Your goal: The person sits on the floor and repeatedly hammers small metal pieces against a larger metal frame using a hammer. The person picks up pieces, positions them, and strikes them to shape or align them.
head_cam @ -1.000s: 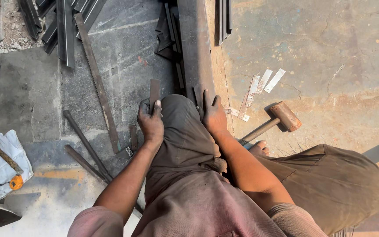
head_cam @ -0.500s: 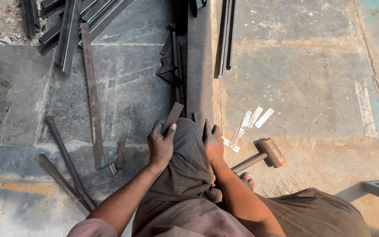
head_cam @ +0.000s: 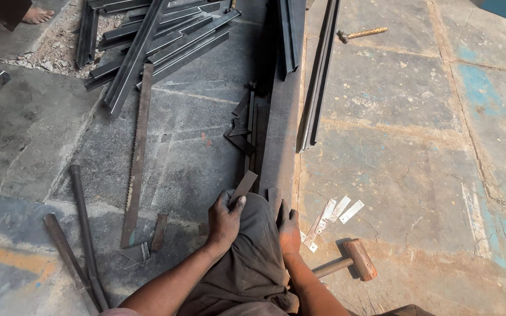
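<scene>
Now left hand (head_cam: 225, 219) lower on metal strip (head_cam: 243, 187).

A: How is the left hand (head_cam: 225, 217) posed?
B: It rests on the raised knee, forearm reaching up from the lower left, fingers curled with the thumb pinched on top.

A: And the right hand (head_cam: 289, 227)?
B: It lies flat beside the same knee, fingers extended forward, forearm rising from below.

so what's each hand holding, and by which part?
Left hand pinches a short flat metal strip by its lower end. Right hand rests on the knee, holding nothing visible.
</scene>
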